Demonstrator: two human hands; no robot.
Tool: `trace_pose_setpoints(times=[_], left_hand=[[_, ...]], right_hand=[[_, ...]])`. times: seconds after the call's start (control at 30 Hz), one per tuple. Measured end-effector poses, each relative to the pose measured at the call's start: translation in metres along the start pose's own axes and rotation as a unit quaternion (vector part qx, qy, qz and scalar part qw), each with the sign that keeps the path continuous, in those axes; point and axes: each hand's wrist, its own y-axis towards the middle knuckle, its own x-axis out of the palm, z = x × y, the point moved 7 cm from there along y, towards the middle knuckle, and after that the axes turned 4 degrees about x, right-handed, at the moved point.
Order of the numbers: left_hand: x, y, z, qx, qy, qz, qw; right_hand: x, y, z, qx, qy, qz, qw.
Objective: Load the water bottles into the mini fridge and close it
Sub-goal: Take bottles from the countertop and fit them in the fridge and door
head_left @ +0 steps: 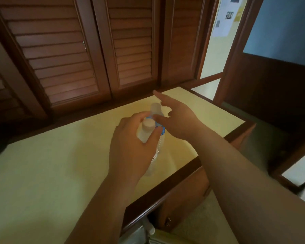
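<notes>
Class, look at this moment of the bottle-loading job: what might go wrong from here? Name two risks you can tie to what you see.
1. The left hand holds one water bottle by its upper part, so the long body hanging below the grip may swing or slip.
2. The right hand reaches with open fingers toward the second bottle just behind; it may knock that bottle over on the yellow countertop.
</notes>
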Motion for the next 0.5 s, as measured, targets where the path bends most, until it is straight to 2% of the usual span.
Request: trace_pose_setpoints(times=[0.07, 0.2, 0.5], left_hand=[[0.005, 0.003, -0.004, -0.001, 0.005, -0.027, 1.000], [-0.001, 0.000, -0.005, 0.007, 0.036, -0.028, 0.999], [-0.048, -0.087, 0.024, -0.003, 0.013, 0.037, 0.999]], right_hand=[[0.009, 0.008, 0.003, -0.008, -0.011, -0.010, 1.000], [0.003, -0.007, 0.005, -0.021, -0.039, 0.050, 0.998], [-0.033, -0.154, 0.027, 0.014, 0.011, 0.227, 0.974]])
